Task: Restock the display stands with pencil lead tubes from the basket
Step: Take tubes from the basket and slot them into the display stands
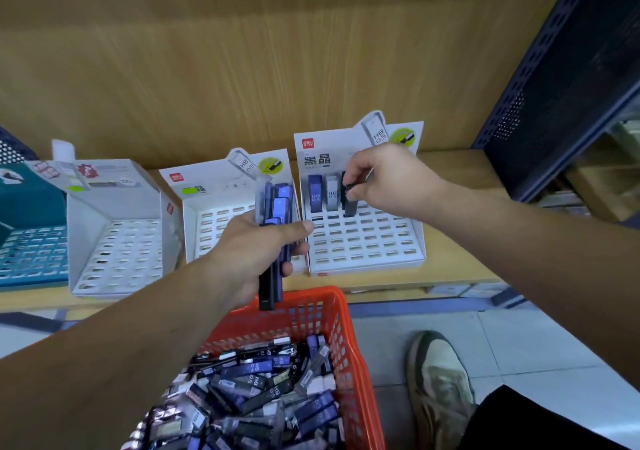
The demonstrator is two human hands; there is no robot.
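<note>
My left hand [258, 255] grips a bundle of blue and black lead tubes [275, 221] upright, above the far rim of the orange basket [349, 339]. The basket holds a heap of several more tubes [256, 390]. My right hand [384, 181] pinches a black tube [349, 200] standing in the back row of the right display stand [363, 242]. Beside it in that row stand a blue tube [315, 194] and a grey tube [331, 195]. The middle stand [214, 221] is partly hidden behind my left hand.
Another white stand [117, 242] and a teal stand [31, 252] sit further left on the wooden shelf [450, 266]. A dark blue perforated rack [561, 79] rises at the right. A shoe [438, 390] rests on the tiled floor beside the basket.
</note>
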